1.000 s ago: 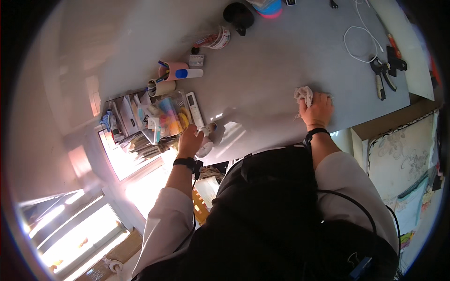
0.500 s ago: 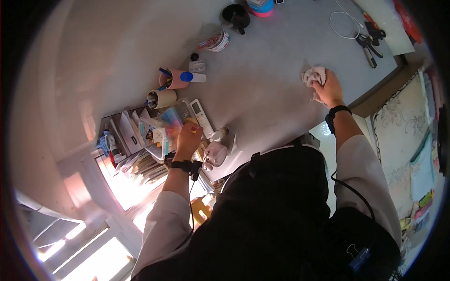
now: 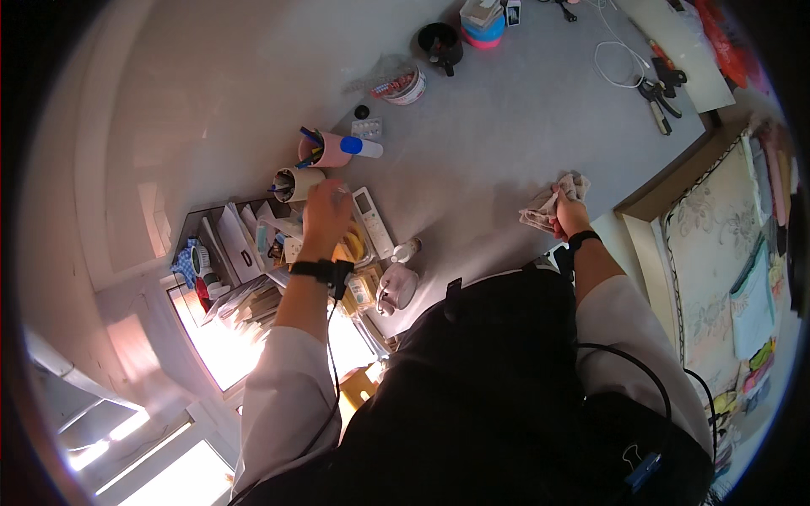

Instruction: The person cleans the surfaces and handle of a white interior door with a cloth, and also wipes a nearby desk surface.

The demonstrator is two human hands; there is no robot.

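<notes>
Right fingers (image 3: 558,224) pinch the cloth (image 3: 540,211), now nearer the body (image 3: 489,379) (left fingers (image 3: 326,202): cannot tell)

Pale wall (image 3: 228,93) along the left, meeting the grey tabletop (image 3: 481,126). Near left: window (image 3: 190,476), glaring white; pinkish light patch (image 3: 133,346) on wall. Right: cream floral-patterned panel (image 3: 709,236), dark-trimmed edge; brown ledge (image 3: 666,179) between panel and tabletop.

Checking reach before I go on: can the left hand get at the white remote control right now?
Probably yes: the white remote control lies on the table just right of the left hand, with nothing seen on top of it. Whether that hand holds something is unclear.
</notes>
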